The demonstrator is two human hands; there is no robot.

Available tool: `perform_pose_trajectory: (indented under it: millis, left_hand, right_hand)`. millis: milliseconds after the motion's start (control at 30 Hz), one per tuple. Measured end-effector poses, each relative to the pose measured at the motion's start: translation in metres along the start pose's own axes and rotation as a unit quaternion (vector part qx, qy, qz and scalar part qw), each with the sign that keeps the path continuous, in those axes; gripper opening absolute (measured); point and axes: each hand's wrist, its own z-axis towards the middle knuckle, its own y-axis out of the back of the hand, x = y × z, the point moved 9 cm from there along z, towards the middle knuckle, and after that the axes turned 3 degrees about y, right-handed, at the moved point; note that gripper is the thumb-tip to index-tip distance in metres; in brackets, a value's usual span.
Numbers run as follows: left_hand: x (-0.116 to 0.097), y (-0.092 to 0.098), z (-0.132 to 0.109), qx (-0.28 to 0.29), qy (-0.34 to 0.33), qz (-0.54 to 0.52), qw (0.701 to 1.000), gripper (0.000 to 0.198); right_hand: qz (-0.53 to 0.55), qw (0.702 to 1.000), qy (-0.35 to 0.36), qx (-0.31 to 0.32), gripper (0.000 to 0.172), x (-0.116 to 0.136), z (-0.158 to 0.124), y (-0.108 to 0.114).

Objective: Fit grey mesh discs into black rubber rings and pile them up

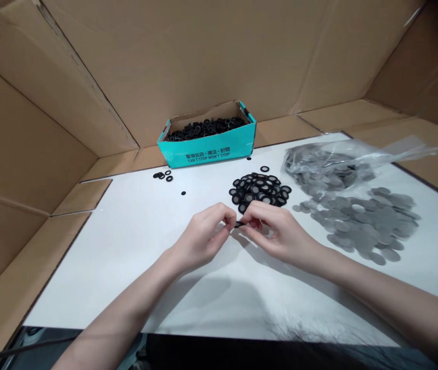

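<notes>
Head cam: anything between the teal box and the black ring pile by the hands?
Head view: between teal box and ring pile lie one stray ring and a small black speck; otherwise bare white table.

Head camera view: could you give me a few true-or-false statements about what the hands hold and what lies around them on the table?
1. The left hand and right hand both pinch one black ring. True.
2. The teal box is empty. False: it is heaped with loose rings.
3. The grey discs lie to the right of the hands. True.
4. The ring pile sits inside the clear bag. False: it lies bare on the white table, beside the bag.
</notes>
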Motion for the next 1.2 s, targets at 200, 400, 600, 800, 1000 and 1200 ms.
perform_pose_trajectory:
  millis: [200,400,600,800,1000,1200]
  left_hand:
    - [0.0,-0.005,-0.001,0.029,0.003,0.02,0.999,0.017]
    - [-0.004,-0.004,0.001,0.026,-0.006,0.02,0.999,0.019]
    - [0.015,-0.001,0.001,-0.021,0.085,-0.134,0.987,0.008]
    - [0.022,-0.005,-0.002,-0.007,0.113,-0.165,0.98,0.007]
    - [0.017,-0.005,-0.002,-0.006,0.103,-0.13,0.986,0.006]
    - [0.015,-0.007,-0.001,-0.005,0.099,-0.135,0.986,0.007]
  right_hand:
    - [-0.004,1.0,-0.001,-0.002,0.013,0.0,-0.001,-0.002]
    - [-0.002,1.0,-0.021,-0.016,0.015,-0.001,-0.002,-0.002]
    - [0.04,0.996,-0.072,-0.028,0.016,-0.005,-0.005,-0.004]
    - [0.034,0.997,-0.068,-0.025,0.009,-0.004,-0.004,-0.004]
    - [0.018,0.998,-0.062,-0.021,0.007,-0.005,-0.002,0.001]
    - [0.04,0.997,-0.065,-0.002,0.017,-0.006,-0.002,-0.002]
